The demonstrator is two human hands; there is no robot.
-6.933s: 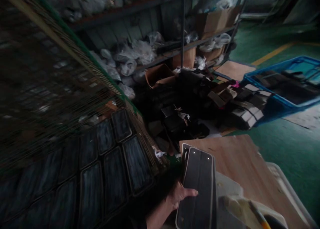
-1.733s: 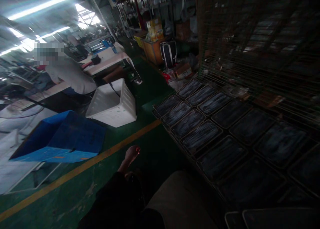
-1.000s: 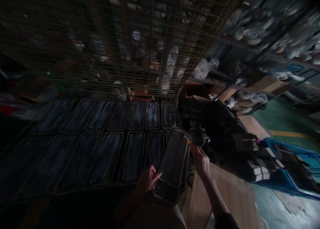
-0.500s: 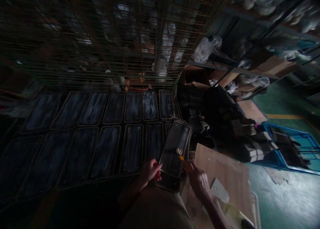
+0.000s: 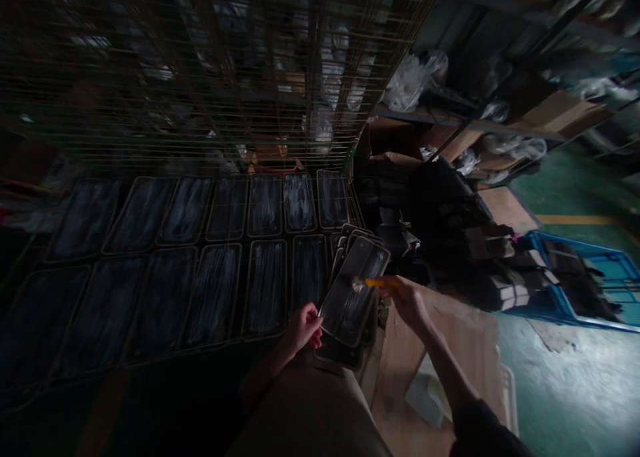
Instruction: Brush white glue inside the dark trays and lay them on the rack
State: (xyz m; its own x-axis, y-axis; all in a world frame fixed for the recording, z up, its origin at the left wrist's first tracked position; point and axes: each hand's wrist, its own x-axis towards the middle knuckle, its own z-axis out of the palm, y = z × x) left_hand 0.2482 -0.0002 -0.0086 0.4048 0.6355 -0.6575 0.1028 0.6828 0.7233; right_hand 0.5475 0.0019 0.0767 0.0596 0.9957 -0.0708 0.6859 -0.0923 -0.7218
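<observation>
My left hand (image 5: 306, 327) pinches the lower left edge of a dark rectangular panel (image 5: 345, 304) with a pale rim. The panel lies tilted on a stack of similar panels (image 5: 337, 352). In my right hand (image 5: 407, 300) is a brush (image 5: 377, 282) with a yellow-orange handle, the fingers closed round it. Its pale bristles touch or hover just above the middle of the panel; which one I cannot tell. Whitish streaks mark the panel's surface. Two rows of like panels with pale streaks (image 5: 267, 287) lie to the left.
A wire rack (image 5: 280, 64) rises behind the rows. At right are a wooden board (image 5: 450, 337) with a pale flat piece (image 5: 425, 390) on it, and a blue crate (image 5: 545, 270). Shelves with plastic bags (image 5: 410, 84) and dark stacked bundles stand at the back right.
The top panel has turned clockwise on the stack, still held by my left hand. My right hand has moved up and right, and the brush now lies more level. Pale streaks on the lower panel show more.
</observation>
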